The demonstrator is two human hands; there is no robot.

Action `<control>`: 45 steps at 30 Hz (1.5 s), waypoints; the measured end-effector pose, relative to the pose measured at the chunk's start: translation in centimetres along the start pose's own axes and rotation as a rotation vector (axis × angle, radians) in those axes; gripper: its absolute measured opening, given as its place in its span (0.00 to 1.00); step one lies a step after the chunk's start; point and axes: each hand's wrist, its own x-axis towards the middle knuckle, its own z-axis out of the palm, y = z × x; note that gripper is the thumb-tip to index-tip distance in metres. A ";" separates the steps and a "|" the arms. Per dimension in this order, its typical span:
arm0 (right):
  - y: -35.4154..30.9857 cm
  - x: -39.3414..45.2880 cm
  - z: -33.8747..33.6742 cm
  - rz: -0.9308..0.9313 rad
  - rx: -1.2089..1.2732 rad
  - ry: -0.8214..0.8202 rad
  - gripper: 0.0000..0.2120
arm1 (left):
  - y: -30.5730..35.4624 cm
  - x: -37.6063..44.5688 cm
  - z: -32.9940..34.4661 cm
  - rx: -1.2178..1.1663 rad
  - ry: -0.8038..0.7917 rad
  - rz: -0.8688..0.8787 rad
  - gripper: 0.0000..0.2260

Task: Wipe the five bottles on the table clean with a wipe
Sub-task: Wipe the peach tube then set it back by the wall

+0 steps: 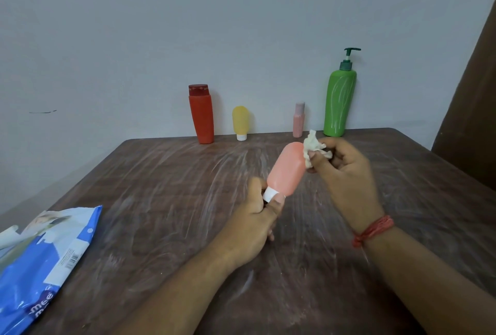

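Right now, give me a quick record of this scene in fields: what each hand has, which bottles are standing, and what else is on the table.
left hand: grips the salmon tube bottle at its white cap, held tilted above the table
right hand: pinches a crumpled wipe against the bottle's upper end
standing by the wall: red bottle, yellow tube, small pink bottle, green pump bottle
also on table: blue wipes pack, near left edge
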 end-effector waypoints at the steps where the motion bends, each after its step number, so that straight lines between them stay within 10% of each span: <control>1: 0.1 -0.1 0.2 0.020 0.013 -0.006 0.09 | 0.0 0.0 -0.1 0.006 0.008 0.006 0.14; 15: 2.0 -2.5 2.2 0.249 0.042 -0.268 0.08 | -0.7 0.5 -0.5 -0.143 0.168 0.011 0.13; 24: 1.5 -1.8 1.7 0.230 0.193 -0.118 0.08 | 0.2 0.3 0.4 -0.291 0.133 -0.046 0.15; 39: 1.1 -3.3 3.0 0.043 -0.368 -0.271 0.06 | 0.7 0.8 0.2 -0.528 0.398 -0.127 0.07; 45: 0.3 -3.5 3.1 -0.197 -0.545 -0.228 0.05 | 0.5 0.6 0.3 -0.442 0.275 -0.097 0.05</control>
